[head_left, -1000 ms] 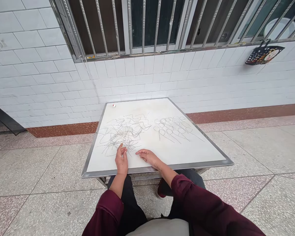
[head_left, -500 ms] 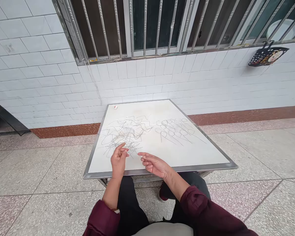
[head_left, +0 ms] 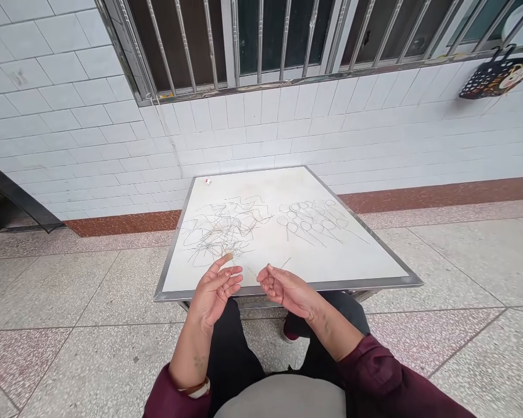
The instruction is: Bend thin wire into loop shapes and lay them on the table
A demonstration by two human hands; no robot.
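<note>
Over the front edge of a white table [head_left: 331, 264] are both my hands. My left hand [head_left: 218, 284] holds a thin wire between its thumb and fingers, with the fingertips partly spread. A thin wire also sticks out on both sides of the pinched fingers of my right hand [head_left: 283, 285]. The hands are a short gap apart. Beyond my left hand lies a tangled heap of thin bent wires [head_left: 229, 223]. To the right of the heap, several wires with round loops and straight tails [head_left: 307, 217] lie in rows.
A small white and red object [head_left: 208, 182] sits at the table's back left corner. The metal rim [head_left: 396, 283] borders the table. Behind stand a tiled wall [head_left: 244, 136] and a barred window; a dotted bag [head_left: 492, 78] hangs at the right.
Both hands have turned and their fingers have shifted. My right hand has moved slightly right, and the wires at the fingers now show more clearly. The view has tilted a little.
</note>
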